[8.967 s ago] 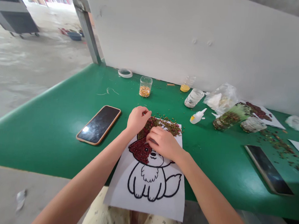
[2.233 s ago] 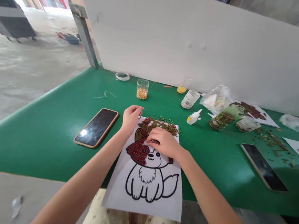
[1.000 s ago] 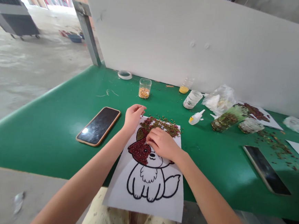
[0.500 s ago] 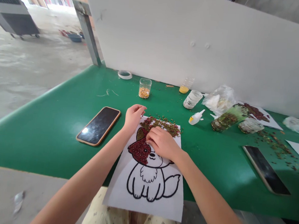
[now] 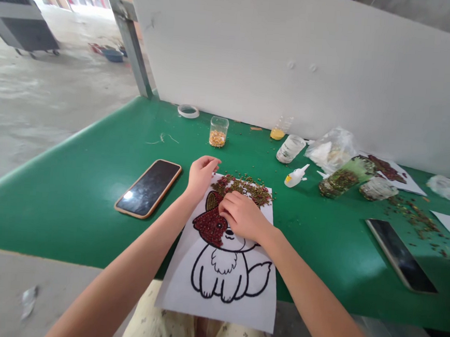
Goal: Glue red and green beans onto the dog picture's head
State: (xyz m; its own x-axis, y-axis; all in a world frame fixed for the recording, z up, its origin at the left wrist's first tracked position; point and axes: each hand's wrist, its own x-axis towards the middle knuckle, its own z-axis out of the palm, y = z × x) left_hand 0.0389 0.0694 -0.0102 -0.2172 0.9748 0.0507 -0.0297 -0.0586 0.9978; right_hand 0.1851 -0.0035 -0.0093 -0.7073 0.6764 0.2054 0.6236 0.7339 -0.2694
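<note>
A white paper (image 5: 177, 284) with a black-outlined cartoon animal lies over the table's near edge, above my lap. Dark red grains (image 5: 208, 229) cover one side of its face, and greenish ones fill an ear. My right hand (image 5: 242, 214) rests on the face, fingertips pinched together at the border of the red patch; whatever they hold is too small to make out. Beside the paper's upper left corner, my left hand (image 5: 201, 176) is closed, its fingers curled together and their contents hidden. Loose green and red grains (image 5: 260, 192) are heaped along the paper's top, beyond my right hand.
Left of the paper lies a phone (image 5: 148, 188); another phone (image 5: 401, 255) is at right. Behind stand a cup of yellow kernels (image 5: 218, 132), a white glue bottle (image 5: 296, 176), a clear jar (image 5: 291, 149) and a tipped jar of green grains (image 5: 345, 178). A white panel (image 5: 238, 50) closes the back.
My right hand's fingertips have shifted very slightly over the red patch. My left hand and the paper stay in place.
</note>
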